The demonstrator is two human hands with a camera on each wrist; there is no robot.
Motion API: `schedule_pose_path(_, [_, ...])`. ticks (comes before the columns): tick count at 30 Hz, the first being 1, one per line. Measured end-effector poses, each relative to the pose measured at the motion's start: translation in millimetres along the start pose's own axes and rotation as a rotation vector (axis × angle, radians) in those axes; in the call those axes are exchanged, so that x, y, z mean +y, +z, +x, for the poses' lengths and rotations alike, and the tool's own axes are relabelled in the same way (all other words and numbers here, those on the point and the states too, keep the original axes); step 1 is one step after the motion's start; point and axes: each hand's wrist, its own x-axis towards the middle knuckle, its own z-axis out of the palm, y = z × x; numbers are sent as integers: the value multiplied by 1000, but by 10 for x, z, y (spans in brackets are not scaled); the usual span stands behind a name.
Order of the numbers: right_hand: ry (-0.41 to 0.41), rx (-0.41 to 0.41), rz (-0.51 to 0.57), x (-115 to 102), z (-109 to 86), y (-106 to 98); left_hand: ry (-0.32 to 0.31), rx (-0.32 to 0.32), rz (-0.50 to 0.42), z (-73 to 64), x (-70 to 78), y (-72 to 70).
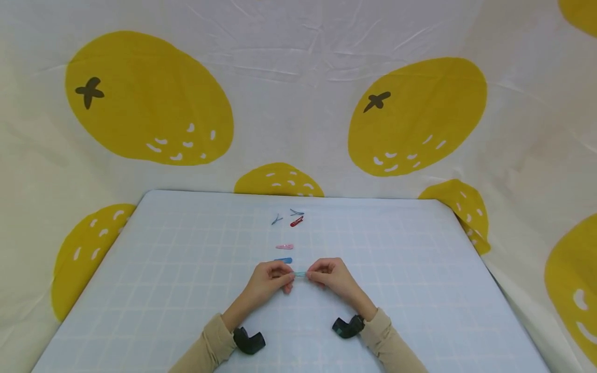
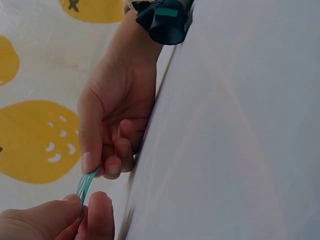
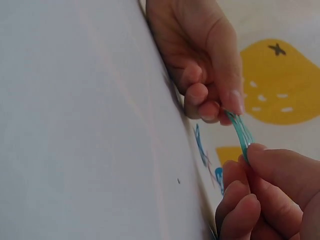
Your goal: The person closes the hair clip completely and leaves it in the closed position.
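Observation:
A teal snap hair clip (image 1: 300, 274) is stretched between both hands, low over the table. My left hand (image 1: 268, 278) pinches one end between thumb and fingers, and my right hand (image 1: 335, 275) pinches the other end. In the left wrist view the middle of the clip (image 2: 86, 184) shows as thin, slightly bowed strips. The same bowed strips of the clip (image 3: 242, 131) appear in the right wrist view, its tips hidden under the fingertips. Just beyond the left hand lies a blue hair clip (image 1: 284, 260), partly covered by that hand.
Farther out on the pale checked table (image 1: 396, 248) lies a pink hair clip (image 1: 285, 246). Behind it are a red clip (image 1: 297, 221) and two spread bluish clips, one at left (image 1: 276, 219) and one at right (image 1: 296, 212). A fruit-print cloth (image 1: 289, 103) hangs behind the table.

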Motion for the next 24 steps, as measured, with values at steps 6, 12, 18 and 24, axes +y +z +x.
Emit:
schedule_pose_path(6, [0, 31, -9, -16, 3, 37, 52, 10, -6, 4, -29, 0])
schedule_pose_path(12, [12, 41, -26, -26, -2, 53, 36, 16, 4, -1, -21, 0])
schedule_pose_path(18, [23, 46, -27, -42, -11, 68, -12, 22, 47, -24, 36, 25])
schedule_pose_path(24, [33, 65, -35, -59, -14, 92, -24, 34, 97, -47, 82, 48])
